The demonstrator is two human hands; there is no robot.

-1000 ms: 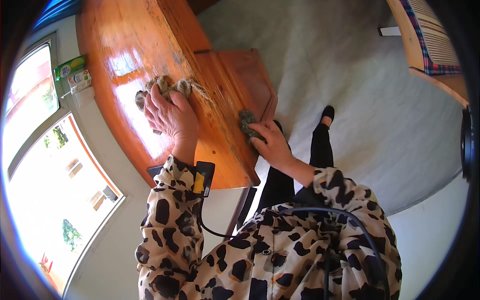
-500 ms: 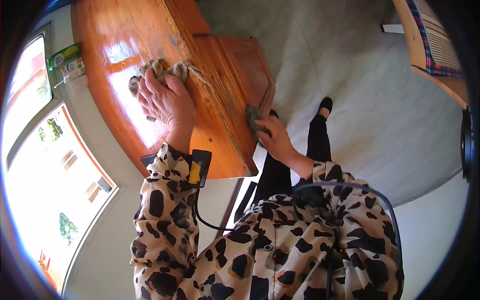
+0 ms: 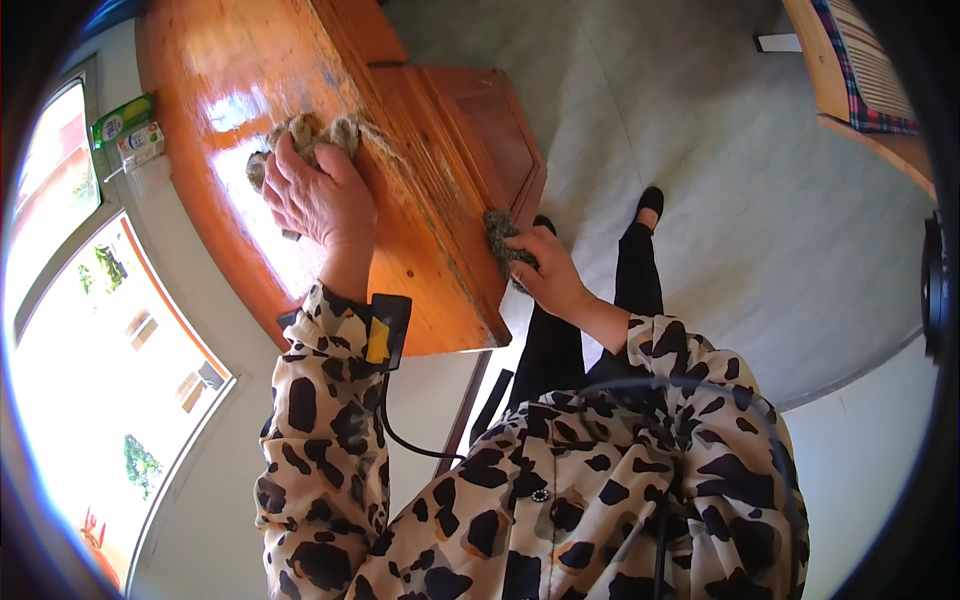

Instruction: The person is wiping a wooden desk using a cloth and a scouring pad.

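Rag [image 3: 343, 132] on worktop [image 3: 410, 305], inside its right edge; left hand [image 3: 325, 200] clamped over it. Probably soft, light; best held by bunched folds. Right hand [image 3: 550, 270] grips grey wad [image 3: 497, 230] by that edge, likely pliable.

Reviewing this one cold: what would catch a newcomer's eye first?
Probably the glossy orange wooden top, left of centre, where the left hand grips a bunched brown cloth. Next, the right hand with a dark grey pad at the furniture's right side. The spotted shirt fills the lower middle, and a bright window glares at far left.
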